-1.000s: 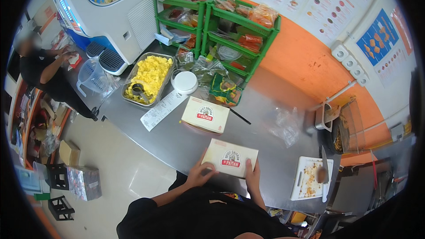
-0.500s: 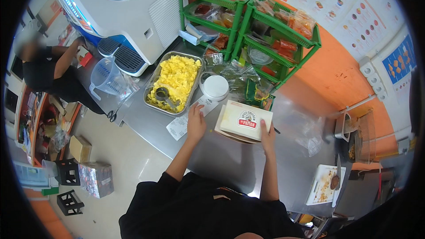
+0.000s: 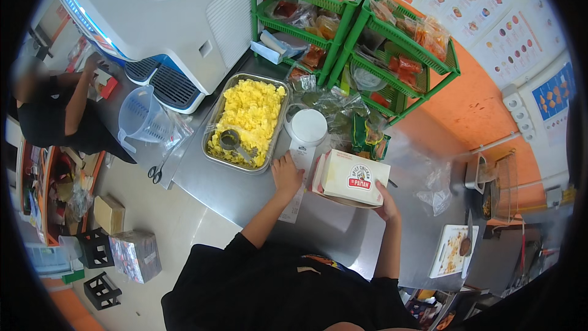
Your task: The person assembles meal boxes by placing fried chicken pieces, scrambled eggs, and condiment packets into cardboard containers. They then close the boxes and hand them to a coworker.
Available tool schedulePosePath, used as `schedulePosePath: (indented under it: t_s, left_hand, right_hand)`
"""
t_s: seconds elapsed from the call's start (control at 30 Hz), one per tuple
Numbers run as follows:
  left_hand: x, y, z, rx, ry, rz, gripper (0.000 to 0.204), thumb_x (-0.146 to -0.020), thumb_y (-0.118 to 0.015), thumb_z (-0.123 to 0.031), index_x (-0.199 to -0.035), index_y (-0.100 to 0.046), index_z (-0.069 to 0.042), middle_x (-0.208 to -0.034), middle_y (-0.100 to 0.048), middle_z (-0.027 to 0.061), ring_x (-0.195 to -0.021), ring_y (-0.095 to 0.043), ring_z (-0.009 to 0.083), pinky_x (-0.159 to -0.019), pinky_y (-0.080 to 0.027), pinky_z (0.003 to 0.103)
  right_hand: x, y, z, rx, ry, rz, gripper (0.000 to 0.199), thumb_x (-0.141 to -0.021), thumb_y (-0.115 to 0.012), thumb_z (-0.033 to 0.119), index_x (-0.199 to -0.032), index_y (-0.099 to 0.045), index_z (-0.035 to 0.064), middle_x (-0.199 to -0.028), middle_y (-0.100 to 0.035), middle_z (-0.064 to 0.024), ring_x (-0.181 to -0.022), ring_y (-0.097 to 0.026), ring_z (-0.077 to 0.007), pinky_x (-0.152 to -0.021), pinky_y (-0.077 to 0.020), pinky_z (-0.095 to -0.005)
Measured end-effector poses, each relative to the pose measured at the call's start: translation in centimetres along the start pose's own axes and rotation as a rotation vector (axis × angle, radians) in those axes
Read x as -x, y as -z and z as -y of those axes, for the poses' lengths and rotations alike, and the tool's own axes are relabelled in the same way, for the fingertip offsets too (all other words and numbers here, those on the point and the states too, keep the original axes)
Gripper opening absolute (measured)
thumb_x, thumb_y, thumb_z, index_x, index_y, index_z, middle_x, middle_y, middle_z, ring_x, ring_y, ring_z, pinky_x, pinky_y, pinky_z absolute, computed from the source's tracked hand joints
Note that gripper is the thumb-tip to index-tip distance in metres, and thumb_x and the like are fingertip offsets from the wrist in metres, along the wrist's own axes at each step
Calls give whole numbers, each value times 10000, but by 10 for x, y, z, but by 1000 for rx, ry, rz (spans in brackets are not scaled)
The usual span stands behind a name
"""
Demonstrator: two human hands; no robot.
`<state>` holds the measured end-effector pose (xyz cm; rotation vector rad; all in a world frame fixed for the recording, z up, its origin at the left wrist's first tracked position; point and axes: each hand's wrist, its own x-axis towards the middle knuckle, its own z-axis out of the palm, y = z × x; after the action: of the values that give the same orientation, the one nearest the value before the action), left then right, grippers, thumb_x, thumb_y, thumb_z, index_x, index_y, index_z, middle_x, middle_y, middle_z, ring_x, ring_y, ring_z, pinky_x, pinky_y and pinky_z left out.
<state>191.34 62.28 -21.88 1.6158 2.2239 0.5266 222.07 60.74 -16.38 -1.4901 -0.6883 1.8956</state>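
The right hand (image 3: 387, 201) grips the near right corner of the upper box (image 3: 354, 178), thumb on the lid and the other fingers mostly hidden at its underside. This printed cream box sits on the lower box (image 3: 319, 173), which shows along its left side; both are over the counter (image 3: 343, 251). The left hand (image 3: 286, 176) reaches palm down onto the paper strip (image 3: 290, 211) just left of the boxes, its fingers loosely extended; whether they pinch the paper cannot be told.

The step in hand appears to be steadying the stack while handling the strip. Lifting the strip calls for a clear pinch on an edge; shifting the boxes calls for the left hand to support their free side, since one corner grip could let the upper one slide.

Just beyond the strip's far end stands a round white tub (image 3: 308, 126), with the metal tray (image 3: 233, 167) of yellow food (image 3: 250, 110) to its left. Farther off are green racks (image 3: 410, 46) of bagged goods.
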Motion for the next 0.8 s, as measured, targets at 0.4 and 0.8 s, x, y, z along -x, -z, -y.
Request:
schedulePosePath:
  t_s: [0.4,0.8]
  left_hand:
    - [23,-28,-5,539,-69,91,417,-792,-660,-142,-1167,-516,-32,-1153,-472,254,-1070,-540,423,-846,-486,522]
    - [9,-60,-15,546,79,452,661,-979,-235,-573,-1344,-546,-119,-1319,-383,310,-1276,-308,516,-1106,-254,540]
  right_hand:
    - [-13,17,-15,-23,113,68,624,-906,-554,512,-1384,-470,120,-1307,-590,-77,-1170,-576,-264,-967,-457,-463]
    - [3,-12,7,29,53,164,629,-870,-521,623,-1361,-474,233,-1322,-556,-23,-1170,-522,-270,-910,-405,-472]
